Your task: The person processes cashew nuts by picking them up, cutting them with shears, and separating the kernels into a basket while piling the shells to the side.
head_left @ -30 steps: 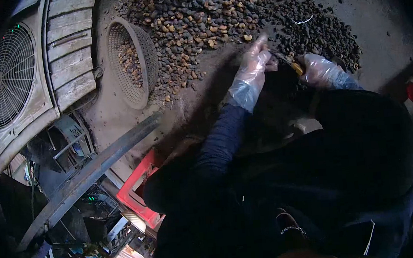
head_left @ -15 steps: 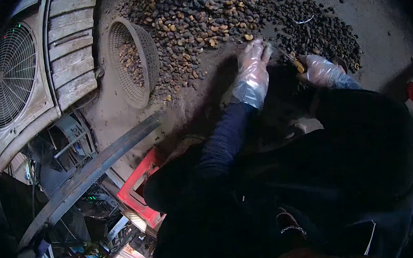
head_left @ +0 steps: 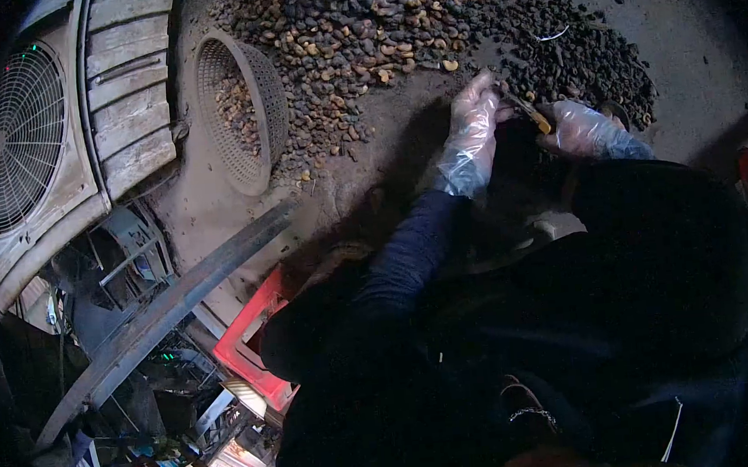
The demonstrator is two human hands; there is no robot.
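One thin tool (head_left: 522,108) with a yellowish handle (head_left: 543,122)

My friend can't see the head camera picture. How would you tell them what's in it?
The right hand grips a yellow-handled tool, and the left hand is at its tip, both in clear gloves. Beyond them lie a dark heap and a heap of brown, nut-like pieces, with a tilted mesh basket of similar pieces beside it.

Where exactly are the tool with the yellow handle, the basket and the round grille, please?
Tool (head_left: 542,121): head view, on its yellow handle.
Basket (head_left: 272,105): head view, on the outside of its mesh wall.
Grille (head_left: 1,140): head view, at the middle of its face.
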